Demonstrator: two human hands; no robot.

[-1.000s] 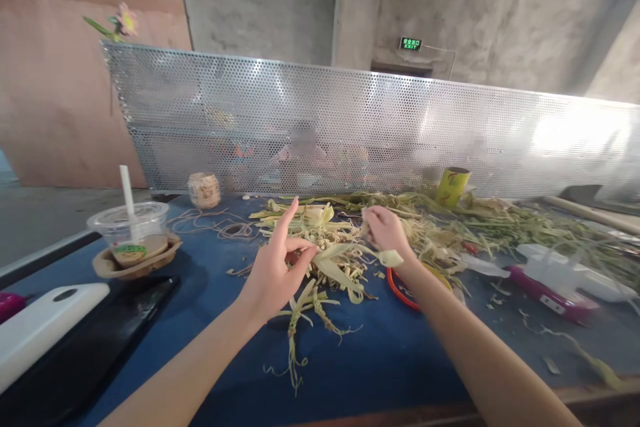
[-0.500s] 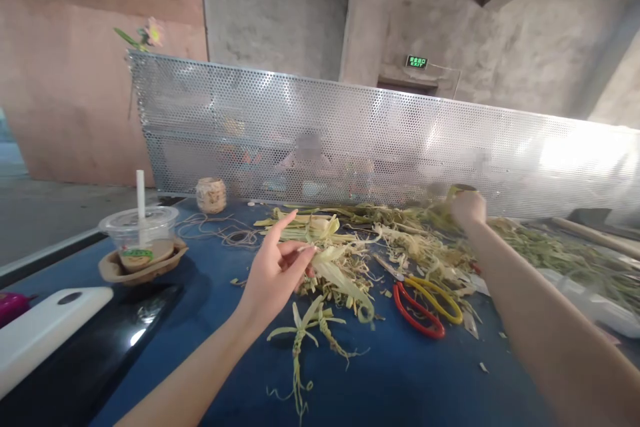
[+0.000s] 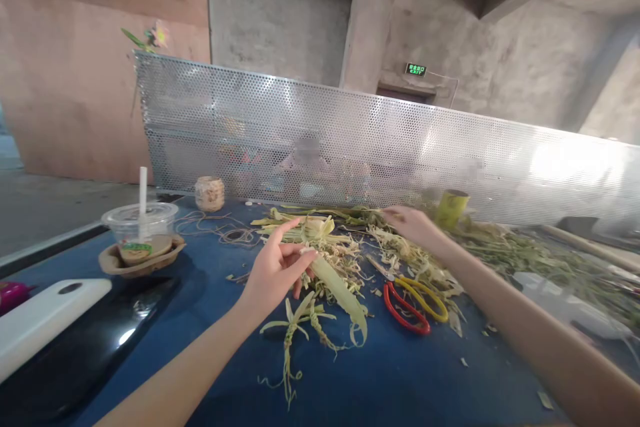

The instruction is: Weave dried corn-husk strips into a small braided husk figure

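My left hand (image 3: pixel 277 267) pinches a pale green husk strip (image 3: pixel 343 290) between thumb and fingers, its index finger stretched out. The strip hangs down to the right and curls at its end. Beyond the hand lies a heap of pale husks and stalks (image 3: pixel 320 230). My right hand (image 3: pixel 413 227) is over the plant stalks (image 3: pixel 367 213) at the back; its fingertips are partly hidden and blurred. A yellow-green cylinder (image 3: pixel 453 208) stands beside the right wrist. Two small braided plant figures (image 3: pixel 290 330) lie in front of the left hand.
Scissors with a red and a yellow handle (image 3: pixel 407 307) lie right of the heap. On the left are a plastic cup (image 3: pixel 143 220) with a straw, twine (image 3: pixel 235 233), a black tray (image 3: pixel 135 320) and a white board (image 3: pixel 55 313). A perforated metal screen (image 3: pixel 325 120) borders the back.
My right hand has moved left, away from the yellow-green cylinder and over to the stalks. The left hand keeps its pinch; its strip now hangs longer and straighter.
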